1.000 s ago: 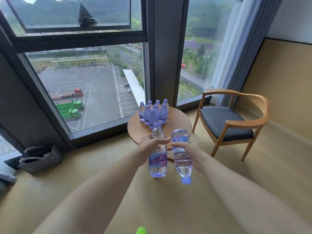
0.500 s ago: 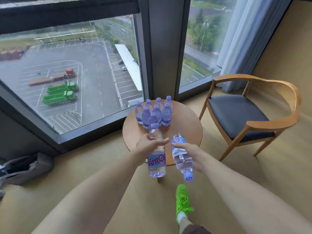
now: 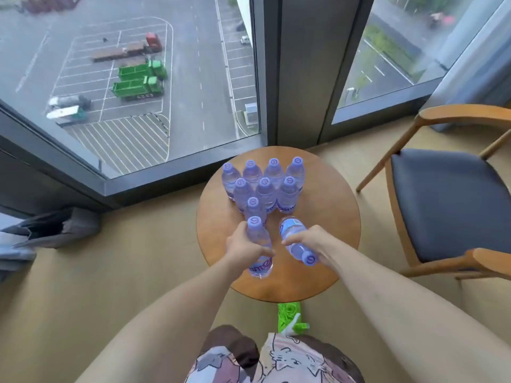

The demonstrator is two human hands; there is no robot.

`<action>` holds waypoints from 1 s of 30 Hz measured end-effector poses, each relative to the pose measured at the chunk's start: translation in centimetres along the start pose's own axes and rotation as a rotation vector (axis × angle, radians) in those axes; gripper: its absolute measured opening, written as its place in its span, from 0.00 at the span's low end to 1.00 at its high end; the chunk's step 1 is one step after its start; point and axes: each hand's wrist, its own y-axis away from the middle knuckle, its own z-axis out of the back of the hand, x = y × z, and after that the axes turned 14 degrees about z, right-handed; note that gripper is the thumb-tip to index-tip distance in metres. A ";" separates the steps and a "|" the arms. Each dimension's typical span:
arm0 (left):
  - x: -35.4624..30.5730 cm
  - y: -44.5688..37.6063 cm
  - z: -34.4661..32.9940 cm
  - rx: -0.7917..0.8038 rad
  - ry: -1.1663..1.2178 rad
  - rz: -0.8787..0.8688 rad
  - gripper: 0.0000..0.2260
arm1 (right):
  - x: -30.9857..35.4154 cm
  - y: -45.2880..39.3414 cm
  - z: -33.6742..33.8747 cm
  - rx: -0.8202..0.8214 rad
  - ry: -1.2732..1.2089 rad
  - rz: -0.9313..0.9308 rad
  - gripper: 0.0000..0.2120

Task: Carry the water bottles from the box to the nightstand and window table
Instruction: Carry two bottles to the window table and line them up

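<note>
Water bottles fill both hands above the round wooden surface (image 3: 326,205) by the window. The left hand (image 3: 243,248) is wrapped around an upright bottle (image 3: 258,244), fingers curled about its middle, purple cap up and the label showing below the grip. The right hand (image 3: 311,240) grasps a second bottle (image 3: 294,239) that is tipped over (its cap points back toward the person, its base toward the window). Both bottles hang over the near half of the surface; whether the upright one touches the wood cannot be told.

Just beyond the hands stands a cluster of bottles (image 3: 265,186) on the far half of the surface: four in the back row, three in front of them, one alone nearest the hands, all upright and pressed close together.

A wooden armchair (image 3: 448,205) with a dark seat stands to the right of the surface. A grey bag (image 3: 55,228) lies on the floor at the left under the window. A bright green shoe (image 3: 289,316) shows at the near edge of the surface.
</note>
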 end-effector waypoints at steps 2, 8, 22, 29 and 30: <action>0.1 -1.3 -0.4 -0.021 -0.052 0.015 0.30 | 0.7 -2.0 0.3 0.000 0.082 -0.013 0.42; 0.5 -4.4 -1.1 -0.045 -0.165 0.023 0.27 | 2.3 -5.9 -0.7 -0.099 0.208 0.057 0.32; 0.8 -8.3 -2.4 -0.010 -0.320 -0.134 0.25 | 4.7 -9.2 -4.8 -0.253 0.427 0.202 0.17; 1.0 -8.0 -3.1 -0.191 -0.333 -0.309 0.25 | 5.3 -9.7 -5.1 -0.280 0.407 0.327 0.12; 1.1 -7.9 -3.2 -0.200 -0.345 -0.323 0.25 | 5.2 -9.7 -5.0 -0.275 0.404 0.330 0.12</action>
